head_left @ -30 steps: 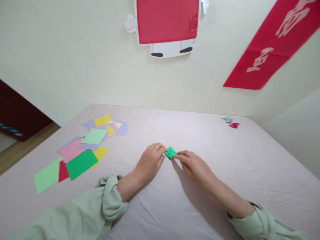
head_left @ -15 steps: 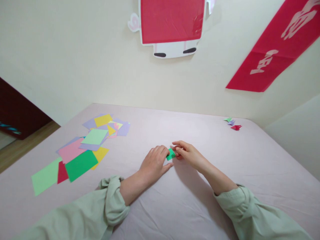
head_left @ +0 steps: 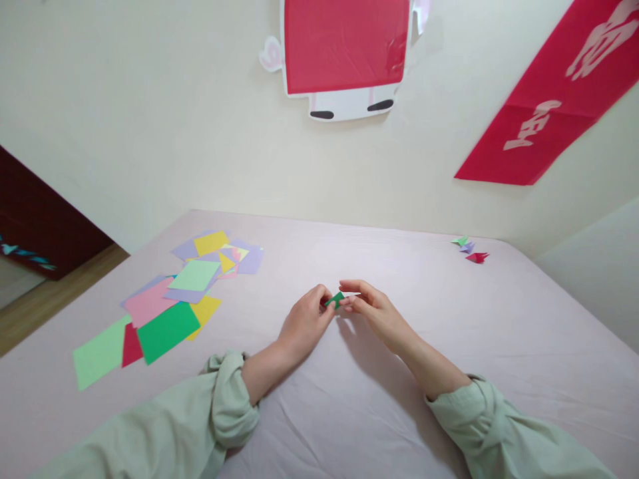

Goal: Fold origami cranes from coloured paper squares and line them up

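A small folded piece of green paper (head_left: 335, 300) is held between my two hands, tilted up off the surface. My left hand (head_left: 307, 320) pinches its left end between thumb and curled fingers. At the right end, my right hand (head_left: 380, 315) has its thumb and a lower finger closed on the paper's edge, while the index finger is stretched out above it. My fingers cover part of the paper, so its full folded shape is hidden.
Loose coloured sheets overlap on the left, with a dark green sheet (head_left: 168, 332) and a light green sheet (head_left: 101, 354) nearest me. At the far right of the pale cloth-covered surface (head_left: 299, 412) lie small folded pieces, including a red one (head_left: 478, 257). A wall (head_left: 224, 146) stands behind.
The green paper has turned from lying fairly flat to tilted. My left thumb has closed up against it, and my right fingers have come in to its right end. The view has shifted slightly.
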### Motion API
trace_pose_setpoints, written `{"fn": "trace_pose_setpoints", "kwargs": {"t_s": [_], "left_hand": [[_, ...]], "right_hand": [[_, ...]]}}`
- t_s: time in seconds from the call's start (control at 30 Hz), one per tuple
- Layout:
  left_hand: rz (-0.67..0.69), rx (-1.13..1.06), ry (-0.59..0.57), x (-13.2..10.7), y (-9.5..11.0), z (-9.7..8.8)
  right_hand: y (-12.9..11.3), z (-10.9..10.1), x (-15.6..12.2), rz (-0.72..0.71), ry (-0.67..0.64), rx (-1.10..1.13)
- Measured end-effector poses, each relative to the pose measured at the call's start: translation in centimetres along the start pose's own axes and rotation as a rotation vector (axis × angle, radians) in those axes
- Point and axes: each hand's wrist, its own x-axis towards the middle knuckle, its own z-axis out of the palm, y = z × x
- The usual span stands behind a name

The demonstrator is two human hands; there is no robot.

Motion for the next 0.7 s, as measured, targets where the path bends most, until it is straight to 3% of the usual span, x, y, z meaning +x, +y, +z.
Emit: {"fn": "trace_pose_setpoints", "kwargs": {"t_s": [0.13, 0.23, 0.37, 0.57, 0.7], "left_hand": [[-0.236, -0.418, 0.001, 0.6, -0.1, -0.3], [-0.305, -0.475, -0.037, 0.7, 0.3, -0.3], [-0.187, -0.331, -0.088, 0.4, 0.7, -0.4], [0.105, 0.158, -0.058, -0.7, 0.9, -0.6], [0.287, 0.295, -0.210, -1.1, 1.1, -0.5]], "right_hand": [[0.7, -0.1, 0.3, -0.131, 0.066, -0.172], [1.0, 0.1, 0.5, -0.089, 0.013, -0.082], [1.3, 0.1, 0.7, -0.057, 0.025, -0.076], [1.9, -0.4, 0.5, -0.121, 0.066, -0.413], [1.9, -0.4, 0.4, -0.093, 0.104, -0.567]]}}
